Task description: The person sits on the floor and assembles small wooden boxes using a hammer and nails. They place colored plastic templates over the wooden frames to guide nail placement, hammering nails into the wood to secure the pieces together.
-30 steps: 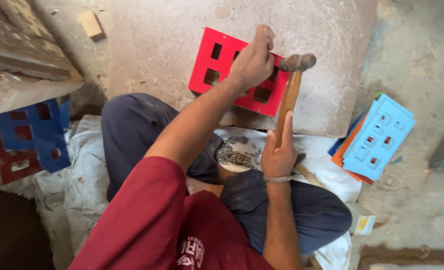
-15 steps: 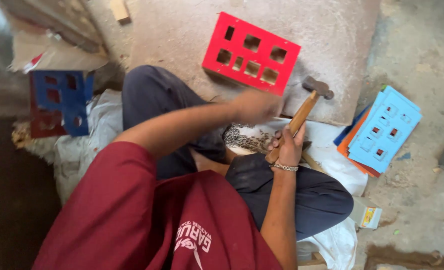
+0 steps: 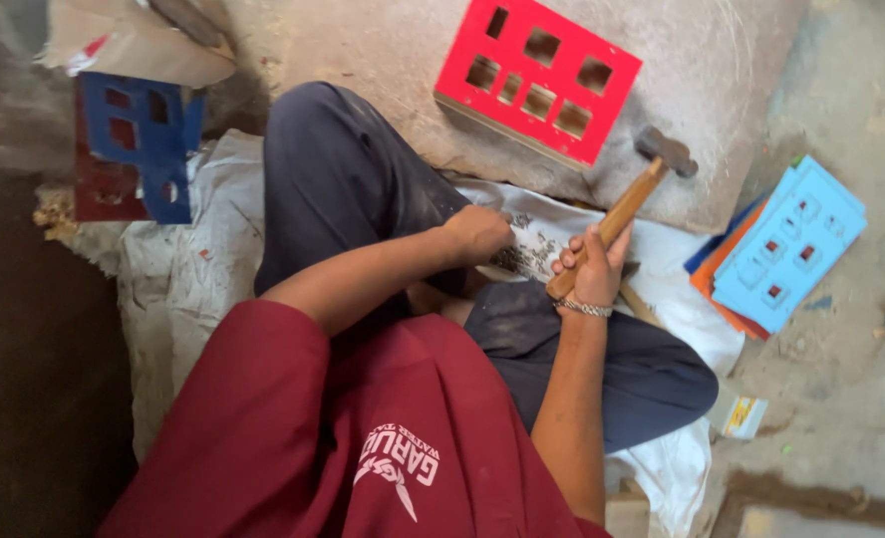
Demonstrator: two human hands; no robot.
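Two hands low: right hand (image 3: 592,271) grips hammer (image 3: 622,211) handle; left hand (image 3: 477,234) curled in nail pile (image 3: 532,254) beside it.

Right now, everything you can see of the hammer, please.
The hammer has a light brown wooden handle and a small dark metal head. It is tilted, head up and away from the person, over the edge of the grey stone slab. The right hand grips the lower end of the handle, fingers wrapped round it. Nothing else touches it; the head hangs clear of the red cut-out panel.
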